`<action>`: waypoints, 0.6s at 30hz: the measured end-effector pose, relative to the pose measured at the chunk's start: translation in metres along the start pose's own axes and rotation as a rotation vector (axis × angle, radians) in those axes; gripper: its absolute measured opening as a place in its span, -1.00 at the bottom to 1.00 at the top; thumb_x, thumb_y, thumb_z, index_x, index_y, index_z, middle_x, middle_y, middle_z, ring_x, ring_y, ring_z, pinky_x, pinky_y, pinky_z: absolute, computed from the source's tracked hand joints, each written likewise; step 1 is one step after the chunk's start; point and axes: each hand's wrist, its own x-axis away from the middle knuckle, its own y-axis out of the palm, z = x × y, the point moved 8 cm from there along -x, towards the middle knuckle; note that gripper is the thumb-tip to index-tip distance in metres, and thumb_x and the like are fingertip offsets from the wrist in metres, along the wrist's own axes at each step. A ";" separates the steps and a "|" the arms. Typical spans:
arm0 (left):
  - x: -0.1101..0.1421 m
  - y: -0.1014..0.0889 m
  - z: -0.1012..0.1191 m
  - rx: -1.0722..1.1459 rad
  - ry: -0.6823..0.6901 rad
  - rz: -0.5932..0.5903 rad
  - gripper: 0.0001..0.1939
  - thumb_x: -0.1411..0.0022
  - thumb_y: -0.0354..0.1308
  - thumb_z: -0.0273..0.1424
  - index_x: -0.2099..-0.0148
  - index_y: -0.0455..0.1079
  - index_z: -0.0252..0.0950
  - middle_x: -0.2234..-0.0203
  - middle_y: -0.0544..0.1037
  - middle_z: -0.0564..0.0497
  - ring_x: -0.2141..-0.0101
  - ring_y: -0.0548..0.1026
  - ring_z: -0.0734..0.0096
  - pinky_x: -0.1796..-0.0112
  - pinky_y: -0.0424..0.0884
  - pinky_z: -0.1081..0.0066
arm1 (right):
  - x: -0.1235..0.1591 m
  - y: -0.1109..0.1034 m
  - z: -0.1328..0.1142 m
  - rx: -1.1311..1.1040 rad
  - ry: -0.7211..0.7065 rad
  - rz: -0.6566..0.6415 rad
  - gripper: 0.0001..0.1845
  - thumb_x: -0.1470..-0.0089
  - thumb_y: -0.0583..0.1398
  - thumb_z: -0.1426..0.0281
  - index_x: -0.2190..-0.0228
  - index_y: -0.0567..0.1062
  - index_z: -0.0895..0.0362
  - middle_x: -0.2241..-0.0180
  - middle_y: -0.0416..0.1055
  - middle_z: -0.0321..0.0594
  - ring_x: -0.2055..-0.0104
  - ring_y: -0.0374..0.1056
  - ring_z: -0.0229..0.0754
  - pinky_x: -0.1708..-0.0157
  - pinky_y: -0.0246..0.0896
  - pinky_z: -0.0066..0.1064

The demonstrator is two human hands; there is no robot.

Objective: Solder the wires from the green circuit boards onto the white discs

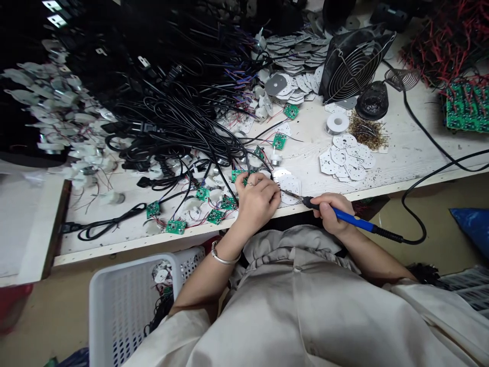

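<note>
My right hand (334, 211) grips a soldering iron (353, 220) by its blue handle, the tip pointing left over a white round board (289, 188) near the table's front edge. Close to that tip, my left hand (257, 199) is closed, its fingers bent down at the board's left side; what they pinch is hidden beneath them. A green circuit board (239, 176) shows just behind the left fingers. More green circuit boards (216, 217) with thin wires lie to the left of this hand, among black cables (214, 137).
A black fan (353, 69) stands at the back right, beside an iron stand (372, 100). Nearby are a solder spool (337, 123) and a pile of white boards (346, 158). White motor parts (64, 102) heap at left. A grey basket (132, 270) sits below the table edge.
</note>
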 end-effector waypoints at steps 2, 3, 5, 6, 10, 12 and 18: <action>0.000 0.000 0.000 -0.003 0.003 -0.003 -0.84 -0.26 0.15 -0.44 0.37 0.48 -0.18 0.34 0.66 0.07 0.15 0.48 0.19 -0.08 0.06 -0.02 | -0.003 0.000 -0.005 0.012 -0.037 -0.008 -0.69 -0.25 0.08 0.21 0.39 0.55 0.04 0.70 0.40 -0.39 0.66 0.37 -0.26 0.53 0.38 -0.38; 0.000 0.000 0.001 -0.005 0.007 -0.003 -0.84 -0.27 0.15 -0.44 0.37 0.48 -0.18 0.34 0.66 0.07 0.15 0.48 0.19 -0.08 0.06 -0.02 | -0.004 0.000 -0.007 0.009 -0.054 -0.006 -0.70 -0.25 0.08 0.23 0.38 0.55 0.04 0.69 0.41 -0.39 0.66 0.37 -0.26 0.54 0.37 -0.39; 0.000 0.000 0.001 -0.006 0.014 -0.004 -0.84 -0.27 0.14 -0.44 0.37 0.49 -0.18 0.34 0.66 0.07 0.14 0.48 0.19 -0.08 0.07 -0.03 | -0.005 -0.001 -0.011 0.000 -0.082 -0.002 -0.75 -0.24 0.10 0.28 0.37 0.55 0.03 0.66 0.44 -0.39 0.65 0.38 -0.26 0.54 0.36 -0.39; 0.000 0.000 0.002 -0.006 0.015 -0.004 -0.84 -0.27 0.14 -0.44 0.36 0.49 -0.18 0.34 0.66 0.07 0.14 0.48 0.19 -0.09 0.07 -0.03 | -0.005 -0.001 -0.012 -0.004 -0.090 0.003 -0.76 -0.23 0.10 0.30 0.36 0.55 0.03 0.65 0.45 -0.39 0.65 0.39 -0.26 0.54 0.35 -0.39; 0.000 0.001 0.001 -0.011 0.006 -0.015 -0.84 -0.27 0.14 -0.44 0.36 0.50 -0.18 0.33 0.66 0.06 0.13 0.48 0.19 -0.09 0.06 -0.04 | -0.006 0.000 -0.013 -0.030 -0.086 0.005 -0.79 -0.21 0.12 0.32 0.35 0.55 0.03 0.64 0.47 -0.39 0.64 0.39 -0.25 0.55 0.35 -0.38; 0.000 0.001 0.001 -0.018 0.006 -0.016 -0.84 -0.27 0.14 -0.44 0.36 0.49 -0.18 0.33 0.67 0.06 0.14 0.48 0.19 -0.09 0.06 -0.03 | -0.008 0.001 -0.015 -0.037 -0.099 -0.015 -0.81 -0.20 0.12 0.33 0.35 0.55 0.03 0.64 0.47 -0.39 0.64 0.39 -0.26 0.54 0.35 -0.39; 0.000 0.001 0.001 -0.016 0.009 -0.007 -0.84 -0.28 0.14 -0.43 0.36 0.49 -0.18 0.33 0.66 0.06 0.14 0.47 0.19 -0.08 0.07 -0.03 | 0.002 -0.008 -0.009 0.006 -0.078 0.082 -0.76 -0.24 0.10 0.25 0.33 0.55 0.01 0.66 0.42 -0.37 0.61 0.41 -0.22 0.52 0.40 -0.35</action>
